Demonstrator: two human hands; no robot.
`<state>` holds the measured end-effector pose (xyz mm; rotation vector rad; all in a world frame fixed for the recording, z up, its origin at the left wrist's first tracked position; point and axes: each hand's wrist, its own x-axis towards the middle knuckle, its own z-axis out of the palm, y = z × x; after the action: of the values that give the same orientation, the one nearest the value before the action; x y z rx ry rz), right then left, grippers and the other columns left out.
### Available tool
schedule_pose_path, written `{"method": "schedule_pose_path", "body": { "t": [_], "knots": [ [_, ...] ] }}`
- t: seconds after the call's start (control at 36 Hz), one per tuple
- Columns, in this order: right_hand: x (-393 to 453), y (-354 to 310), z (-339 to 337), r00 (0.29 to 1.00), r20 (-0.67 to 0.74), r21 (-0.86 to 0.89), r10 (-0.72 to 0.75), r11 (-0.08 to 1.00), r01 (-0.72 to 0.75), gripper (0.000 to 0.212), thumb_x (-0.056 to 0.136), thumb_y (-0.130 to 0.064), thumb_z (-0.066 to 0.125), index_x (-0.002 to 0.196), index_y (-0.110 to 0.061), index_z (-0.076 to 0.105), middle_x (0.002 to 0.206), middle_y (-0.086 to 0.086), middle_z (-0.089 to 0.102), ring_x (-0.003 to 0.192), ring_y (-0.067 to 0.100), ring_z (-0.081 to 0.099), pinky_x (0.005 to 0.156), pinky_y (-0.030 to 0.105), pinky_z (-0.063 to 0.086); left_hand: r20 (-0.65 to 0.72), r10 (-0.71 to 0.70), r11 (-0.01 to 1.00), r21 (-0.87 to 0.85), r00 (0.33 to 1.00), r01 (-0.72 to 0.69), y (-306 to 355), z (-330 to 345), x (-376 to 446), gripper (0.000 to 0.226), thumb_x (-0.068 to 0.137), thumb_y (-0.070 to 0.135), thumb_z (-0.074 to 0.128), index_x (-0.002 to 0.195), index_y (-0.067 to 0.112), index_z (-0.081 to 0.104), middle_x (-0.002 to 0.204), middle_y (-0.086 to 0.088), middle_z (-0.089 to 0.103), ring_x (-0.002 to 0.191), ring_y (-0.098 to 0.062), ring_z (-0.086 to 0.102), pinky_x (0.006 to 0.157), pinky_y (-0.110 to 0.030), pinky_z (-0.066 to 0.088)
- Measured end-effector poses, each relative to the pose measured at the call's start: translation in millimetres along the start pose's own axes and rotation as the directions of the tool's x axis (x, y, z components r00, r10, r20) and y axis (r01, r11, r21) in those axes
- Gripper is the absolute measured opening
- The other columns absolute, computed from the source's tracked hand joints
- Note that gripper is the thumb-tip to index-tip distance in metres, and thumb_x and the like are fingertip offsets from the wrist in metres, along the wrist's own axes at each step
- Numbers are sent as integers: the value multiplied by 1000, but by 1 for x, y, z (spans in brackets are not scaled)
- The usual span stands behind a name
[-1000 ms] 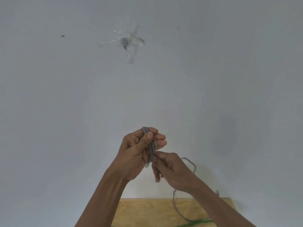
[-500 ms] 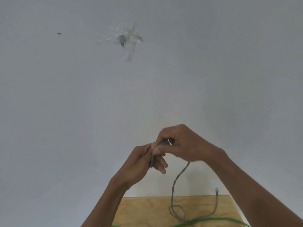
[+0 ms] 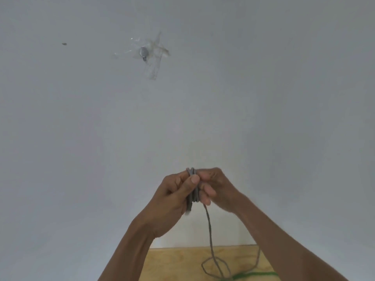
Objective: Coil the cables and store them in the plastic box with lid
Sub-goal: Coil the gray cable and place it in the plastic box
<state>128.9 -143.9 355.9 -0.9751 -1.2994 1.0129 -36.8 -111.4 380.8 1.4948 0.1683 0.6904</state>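
Grey cable (image 3: 192, 191) coils gripped in closed left hand (image 3: 172, 201).
Top loops are pinched by right hand (image 3: 217, 189); the free end hangs below to the wooden table (image 3: 178, 264).

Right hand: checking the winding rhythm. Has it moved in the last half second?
Yes. The right hand has dropped, away from the taped patch on the wall, and now meets the left hand at the gray cable.

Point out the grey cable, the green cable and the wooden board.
grey cable (image 3: 209, 226): head view, on the slack strand hanging below the hands.
green cable (image 3: 255, 274): head view, on its stretch lying across the board.
wooden board (image 3: 174, 264): head view, on a bare patch.
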Motion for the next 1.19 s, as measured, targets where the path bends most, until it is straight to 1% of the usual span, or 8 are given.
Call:
{"method": "schedule_pose_path", "body": {
  "t": [0.14,0.42,0.56,0.67,0.83,0.92,1.03,1.19],
  "knots": [
    [-22,22,26,988,-143,-229,63,969,-95,26,101,-15,54,82,-14,70,69,2,66,48,12,50,50,30,44,-97,6,998,66,995,0,5,-8,10,26,96,23,57,114,6,66,95,-15,71,79,-22,68,59,-38,51],
    [-37,-25,23,997,-17,-762,-72,647,34,19,92,-20,65,108,-20,75,77,-15,68,59,-4,60,62,7,39,-130,12,847,528,991,59,-8,-36,13,23,107,10,40,109,1,61,92,-3,74,90,-13,70,84,-24,51],
    [-16,-70,10,987,107,-770,-120,618,159,9,87,-13,72,89,-21,75,72,-13,71,59,4,62,59,13,43,-62,-128,883,448,990,142,-8,-18,2,63,107,40,17,95,0,65,82,-18,70,72,-20,64,65,-15,45],
    [9,-79,-9,984,37,-658,-176,737,156,14,73,-17,86,83,-16,76,76,-3,75,73,31,69,69,42,56,-38,-208,934,290,977,210,-12,-11,0,83,91,73,12,106,13,66,79,-11,69,71,-20,59,63,-35,31],
    [26,-39,-5,984,-43,-303,-170,941,149,12,92,7,60,94,12,70,66,3,71,65,18,67,69,30,54,-5,-60,997,-43,998,60,3,-13,1,75,94,65,22,111,8,68,80,-15,63,71,-24,55,86,-52,36],
    [1,-8,9,997,-47,-137,-66,989,59,46,94,11,43,65,-10,71,46,-10,58,43,7,55,52,26,45,4,-9,998,-62,1000,9,8,-4,6,67,98,53,27,117,1,64,79,-15,63,73,-25,57,80,-43,49],
    [-22,17,28,991,-132,-296,-13,955,-27,47,101,-6,50,63,-31,64,60,-4,63,45,8,45,46,25,38,-37,-7,999,-33,999,5,14,-3,14,55,103,46,32,126,3,58,80,-11,64,71,-26,56,52,-37,43],
    [-32,7,37,987,-135,-565,-83,825,-8,19,100,-24,55,106,-23,73,63,-8,64,47,4,49,53,13,38,-159,37,982,187,987,-7,12,-24,17,52,104,49,31,126,11,58,84,-6,66,79,-19,59,82,-38,46]
  ]
}}
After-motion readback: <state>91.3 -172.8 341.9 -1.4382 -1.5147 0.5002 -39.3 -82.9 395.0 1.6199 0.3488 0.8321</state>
